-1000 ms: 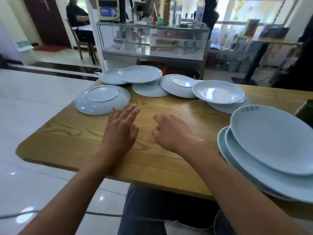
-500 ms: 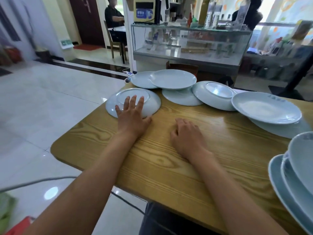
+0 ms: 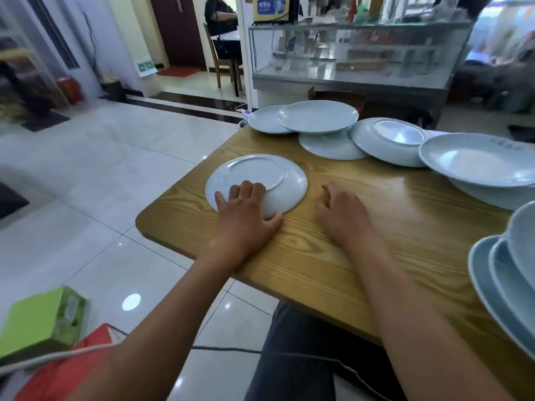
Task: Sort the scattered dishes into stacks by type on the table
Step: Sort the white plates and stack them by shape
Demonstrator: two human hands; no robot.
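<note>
A pale blue plate lies upside down near the left corner of the wooden table. My left hand grips its near rim, fingers curled on top and thumb at the edge. My right hand rests on the bare wood to the right, fingers loosely curled and holding nothing. Along the far edge lie overlapping plates, another upside-down plate and a deep dish. A stack of larger plates sits at the right edge.
The table's left corner and edge are close to the gripped plate. A green box and a red item lie low at the left. A glass counter stands behind the table, and a person sits far back.
My left hand reached forward onto the upside-down plate, and its fingers have now curled over the near rim. My right hand stayed on the table. The view swung left.
</note>
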